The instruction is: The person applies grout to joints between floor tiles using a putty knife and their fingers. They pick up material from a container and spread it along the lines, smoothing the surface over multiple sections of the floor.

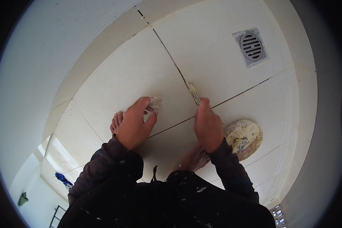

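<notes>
In my right hand (209, 125) is a putty knife (193, 93), its flat end smeared with cream paste. The tip meets the dark open joint (177, 68) between two pale floor tiles, just above where two joints cross. My left hand (135, 123) hovers over the tile to the left, thumb and fingers closed around a pale, paste-smeared piece (154, 103). Whether that piece is cloth or sponge I cannot tell. Beside my right wrist sits a round dish (260, 138) of cream paste, partly covered by my sleeve.
A grey slotted floor drain (251, 46) lies at the far right. Low tiled skirting (83, 64) meets white walls around the floor. My bare feet (117, 121) stand close below my hands. A blue item (62, 178) lies at the lower left.
</notes>
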Demonstrator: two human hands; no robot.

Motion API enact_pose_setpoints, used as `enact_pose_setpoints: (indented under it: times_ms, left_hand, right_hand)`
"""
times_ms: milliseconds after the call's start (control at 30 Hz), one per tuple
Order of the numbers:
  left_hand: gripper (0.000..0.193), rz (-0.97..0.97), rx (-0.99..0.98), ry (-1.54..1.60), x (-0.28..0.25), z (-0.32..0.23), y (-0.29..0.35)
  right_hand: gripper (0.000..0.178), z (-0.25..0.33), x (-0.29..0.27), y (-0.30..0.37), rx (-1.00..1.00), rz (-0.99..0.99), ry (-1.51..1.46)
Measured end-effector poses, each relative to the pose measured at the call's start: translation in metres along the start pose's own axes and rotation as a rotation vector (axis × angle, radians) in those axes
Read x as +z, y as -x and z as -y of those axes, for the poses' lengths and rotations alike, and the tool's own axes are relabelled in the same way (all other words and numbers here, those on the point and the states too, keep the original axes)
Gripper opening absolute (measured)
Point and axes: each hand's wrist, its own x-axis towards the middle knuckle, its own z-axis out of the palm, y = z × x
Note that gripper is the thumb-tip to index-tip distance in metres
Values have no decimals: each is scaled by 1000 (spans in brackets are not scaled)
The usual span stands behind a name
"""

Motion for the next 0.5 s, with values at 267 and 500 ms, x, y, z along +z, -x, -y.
enact_pose_setpoints:
  times_ms: [267,500]
  left_hand:
    - [31,0,33,-6,-6,-5,-1]
    - [31,12,135,34,7,1,-4]
  right_hand:
    - [17,-3,-6,29,25,9,41]
    - [17,7,-1,-1,-72,-14,84]
